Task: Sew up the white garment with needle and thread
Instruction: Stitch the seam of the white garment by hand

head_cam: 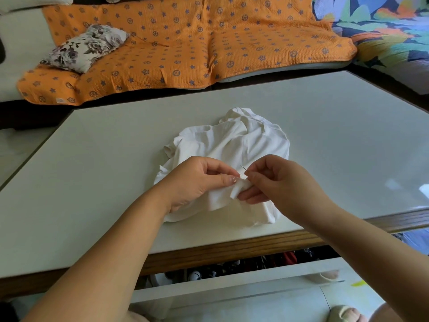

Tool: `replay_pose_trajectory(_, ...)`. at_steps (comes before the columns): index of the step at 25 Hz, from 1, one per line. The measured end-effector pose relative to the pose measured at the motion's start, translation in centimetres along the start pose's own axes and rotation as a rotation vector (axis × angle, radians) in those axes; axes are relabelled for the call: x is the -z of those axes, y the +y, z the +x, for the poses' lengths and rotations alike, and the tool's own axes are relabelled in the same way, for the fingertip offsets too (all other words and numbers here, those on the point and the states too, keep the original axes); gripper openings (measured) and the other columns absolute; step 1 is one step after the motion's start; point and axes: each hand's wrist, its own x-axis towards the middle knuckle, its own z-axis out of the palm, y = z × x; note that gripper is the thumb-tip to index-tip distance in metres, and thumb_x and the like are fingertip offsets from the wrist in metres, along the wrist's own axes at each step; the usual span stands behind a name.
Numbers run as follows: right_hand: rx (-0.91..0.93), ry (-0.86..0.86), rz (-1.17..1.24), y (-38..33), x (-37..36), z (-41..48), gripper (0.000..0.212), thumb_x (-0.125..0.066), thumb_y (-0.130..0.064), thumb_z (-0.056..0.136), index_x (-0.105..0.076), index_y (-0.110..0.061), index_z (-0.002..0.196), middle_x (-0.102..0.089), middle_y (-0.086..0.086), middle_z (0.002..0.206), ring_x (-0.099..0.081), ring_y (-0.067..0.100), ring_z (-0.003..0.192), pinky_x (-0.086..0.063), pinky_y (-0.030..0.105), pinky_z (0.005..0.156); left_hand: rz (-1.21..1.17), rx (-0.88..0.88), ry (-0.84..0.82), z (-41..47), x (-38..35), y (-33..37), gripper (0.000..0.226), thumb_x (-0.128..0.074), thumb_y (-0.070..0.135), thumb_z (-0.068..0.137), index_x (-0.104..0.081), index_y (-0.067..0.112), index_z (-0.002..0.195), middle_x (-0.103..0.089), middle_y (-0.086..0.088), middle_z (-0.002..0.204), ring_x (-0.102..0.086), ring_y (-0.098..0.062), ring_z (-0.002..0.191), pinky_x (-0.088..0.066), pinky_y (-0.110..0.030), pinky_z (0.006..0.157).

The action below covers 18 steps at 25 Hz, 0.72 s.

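Note:
A crumpled white garment (234,140) lies in the middle of the pale table (104,159). My left hand (197,180) pinches a raised fold of the garment's near edge between thumb and fingers. Just to its right, my right hand (276,180) pinches a thin needle (243,168), whose point sticks up and to the left above the fold. The lower fingers of that hand touch the fold from below. No thread shows against the white cloth.
The table has a wooden front edge (232,249). Behind it stands a sofa with an orange patterned cover (185,43) and a floral cushion (86,47). A colourful cloth (383,26) lies at the far right. An open drawer (232,268) with several small items sits under the table.

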Motion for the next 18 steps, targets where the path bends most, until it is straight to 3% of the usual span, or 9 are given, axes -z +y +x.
replay_pose_trajectory(6,0.040,0.025,-0.136,-0.18,0.59,-0.13,0.014,-0.058,-0.008,0.095,-0.068,-0.017,0.092,-0.076,-0.001,0.072,-0.074,0.013,0.068,-0.061,0.032,0.078,0.092,-0.027,0.045,-0.22,0.08,0.40,0.008,-0.074,0.016,0.084,-0.077,0.023,0.088,-0.076,0.001,0.088,-0.069,-0.007,0.089,-0.051,-0.023,0.093)
replay_pose_trajectory(18,-0.015,0.014,-0.222,-0.64,1.10,-0.29,0.018,-0.058,-0.008,0.093,-0.070,-0.020,0.089,-0.075,-0.004,0.068,-0.074,0.012,0.066,-0.061,0.033,0.079,0.180,-0.071,0.034,-0.38,0.08,0.69,0.014,-0.076,0.015,0.083,-0.076,0.027,0.091,-0.070,0.019,0.075,-0.061,0.008,0.076,-0.043,-0.008,0.073)
